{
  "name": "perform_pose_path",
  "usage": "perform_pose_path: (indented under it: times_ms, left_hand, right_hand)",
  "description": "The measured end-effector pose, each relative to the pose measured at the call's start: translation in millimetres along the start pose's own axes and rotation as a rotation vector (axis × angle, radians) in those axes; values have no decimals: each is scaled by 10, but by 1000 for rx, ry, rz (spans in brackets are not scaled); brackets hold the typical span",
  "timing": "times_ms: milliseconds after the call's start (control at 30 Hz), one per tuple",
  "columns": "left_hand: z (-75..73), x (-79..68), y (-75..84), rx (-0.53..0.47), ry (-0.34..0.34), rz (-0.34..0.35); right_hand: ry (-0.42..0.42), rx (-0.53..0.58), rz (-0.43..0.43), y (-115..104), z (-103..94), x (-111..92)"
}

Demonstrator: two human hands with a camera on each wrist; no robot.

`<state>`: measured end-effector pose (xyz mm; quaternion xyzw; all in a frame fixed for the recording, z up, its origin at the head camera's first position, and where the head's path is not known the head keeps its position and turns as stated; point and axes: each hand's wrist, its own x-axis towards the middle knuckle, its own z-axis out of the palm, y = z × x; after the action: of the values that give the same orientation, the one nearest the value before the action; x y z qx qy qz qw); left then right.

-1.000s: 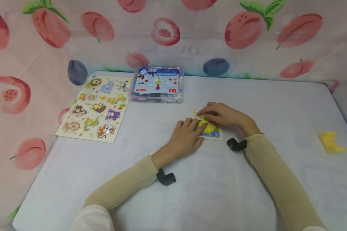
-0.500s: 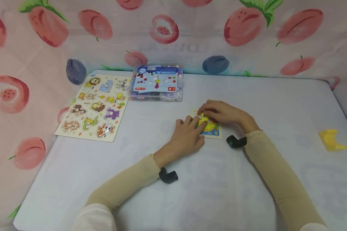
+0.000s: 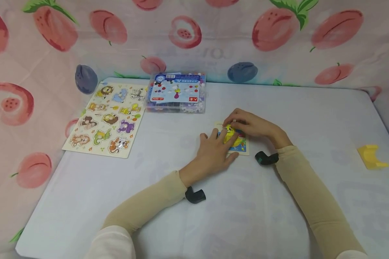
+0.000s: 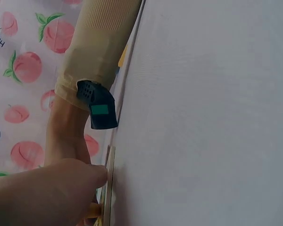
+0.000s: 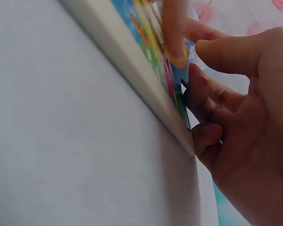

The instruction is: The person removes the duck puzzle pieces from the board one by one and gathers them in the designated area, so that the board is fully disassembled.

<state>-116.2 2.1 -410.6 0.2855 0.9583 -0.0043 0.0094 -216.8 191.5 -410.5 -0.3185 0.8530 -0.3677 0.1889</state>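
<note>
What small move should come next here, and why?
Probably press the blue piece down with the right hand: in the right wrist view it seems raised from the small picture board, and the left hand has fingers on that board.

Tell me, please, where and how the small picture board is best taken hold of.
I'd pinch the small picture board at its near right corner, coming from the right. It lies face up, that corner is bare, and the straight edge shows some thickness; the left grip reaches over its left side, the right grip covers its far right corner.
</note>
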Motion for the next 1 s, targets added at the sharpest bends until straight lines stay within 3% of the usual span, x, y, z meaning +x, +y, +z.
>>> perform_pose_path:
  times_ms: [500,767,1000]
  left_hand:
    - [-69,86,14,-8,-17,-7]
    - [-61,82,-2,-27,-35,0]
    - [-49,59,-18,-11,-44,5]
  right_hand:
    - [42,57,93,44,-70,-55]
    - [172,56,138,8,-139,-170]
    - [123,112,216,12,-328,-388]
